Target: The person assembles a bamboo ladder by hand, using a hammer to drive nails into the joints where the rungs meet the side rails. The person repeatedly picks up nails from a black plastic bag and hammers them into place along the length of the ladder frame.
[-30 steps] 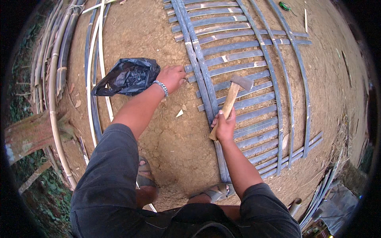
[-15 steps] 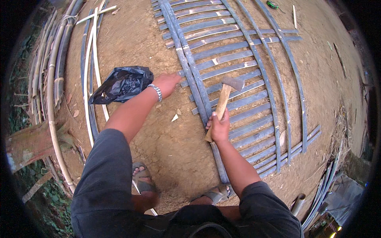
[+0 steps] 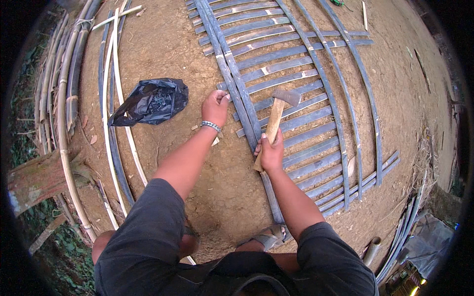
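My right hand is wrapped round the wooden handle of a small hatchet, its metal head pointing away from me. Beneath it lies a ground-level lattice of dark split-bamboo slats, crossed by long bamboo rails. Just left of the doubled rail, my left hand is closed in a pinch close to a slat end. Whatever sits between those fingertips is too small to make out. An open black plastic bag rests on the soil left of this hand, with small thin bits inside.
Long bamboo poles and pale split strips lie along the left. My sandalled foot is near the doubled rail's lower end. At lower right are a bamboo tube and a bundle of strips. A green object lies at the far edge.
My left hand has shifted right, from beside the bag to near the doubled rail, with its fingers pinched. My right hand and the hatchet have moved only slightly.
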